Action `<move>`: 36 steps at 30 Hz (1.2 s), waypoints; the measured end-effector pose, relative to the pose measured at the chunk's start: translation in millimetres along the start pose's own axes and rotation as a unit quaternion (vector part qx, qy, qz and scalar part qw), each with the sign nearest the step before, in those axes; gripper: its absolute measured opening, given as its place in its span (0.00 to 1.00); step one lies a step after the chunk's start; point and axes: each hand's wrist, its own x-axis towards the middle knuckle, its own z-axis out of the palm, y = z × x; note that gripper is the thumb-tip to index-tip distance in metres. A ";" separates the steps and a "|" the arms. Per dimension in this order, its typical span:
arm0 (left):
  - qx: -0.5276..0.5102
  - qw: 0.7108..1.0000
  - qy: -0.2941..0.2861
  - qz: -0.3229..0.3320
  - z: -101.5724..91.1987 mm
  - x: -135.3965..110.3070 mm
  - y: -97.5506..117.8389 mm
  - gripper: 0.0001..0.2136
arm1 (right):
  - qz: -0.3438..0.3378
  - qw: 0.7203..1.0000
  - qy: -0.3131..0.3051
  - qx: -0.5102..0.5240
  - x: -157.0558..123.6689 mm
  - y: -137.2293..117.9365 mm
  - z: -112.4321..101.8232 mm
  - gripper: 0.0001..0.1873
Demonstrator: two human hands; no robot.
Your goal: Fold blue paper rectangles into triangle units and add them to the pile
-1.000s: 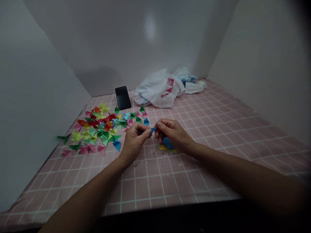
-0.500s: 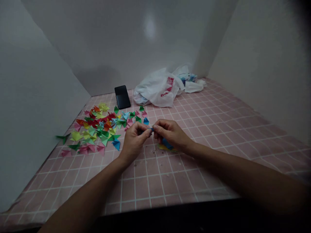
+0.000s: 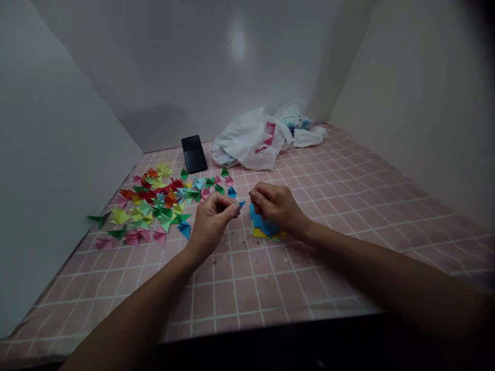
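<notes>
Now the left hand [image 3: 212,222] pinches a blue paper triangle [image 3: 242,205]. The right hand [image 3: 276,206], loosely curled and gripping nothing visible, sits against blue and yellow paper scraps [image 3: 258,225].

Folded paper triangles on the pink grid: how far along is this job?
Done: many multicoloured folded paper triangles lie spread out. In hand: the left hand pinches a small blue paper triangle. Still left: loose blue and yellow paper pieces by the right hand.
</notes>
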 end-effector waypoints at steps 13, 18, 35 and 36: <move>0.028 0.999 0.029 0.016 2.2 -1.3 2.5 0.09 | -0.067 0.997 -0.026 0.032 -4.3 -3.2 5.8 0.04; 0.051 0.997 0.036 0.038 2.5 -2.7 4.3 0.08 | -0.038 0.998 -0.023 0.047 -4.1 -4.3 6.7 0.02; 0.163 0.973 0.053 0.157 1.2 -5.3 7.5 0.07 | 0.015 0.993 -0.011 0.113 -3.4 -7.9 4.1 0.05; 0.157 0.974 0.058 0.154 0.8 -4.7 6.9 0.07 | 0.019 0.992 -0.007 0.123 -2.6 -5.8 4.1 0.06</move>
